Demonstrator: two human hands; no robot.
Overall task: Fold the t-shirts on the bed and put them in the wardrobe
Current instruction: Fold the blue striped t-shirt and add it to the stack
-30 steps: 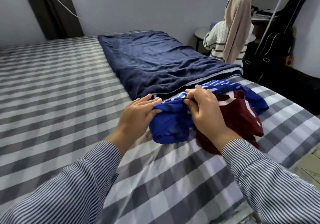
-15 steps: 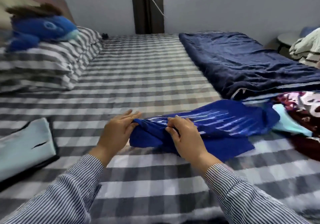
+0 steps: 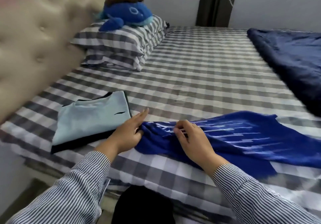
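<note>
I see the blue t-shirt point(image 3: 243, 137) lying crumpled on the checked bed point(image 3: 191, 76), right of centre in the frame. My left hand point(image 3: 128, 133) pinches its left end between thumb and lower fingers, the forefinger stretched out straight. My right hand point(image 3: 192, 137) has its fingers curled, nipping the fabric just beside. A folded pale blue t-shirt point(image 3: 90, 119) lies left of centre, close by the left hand.
</note>
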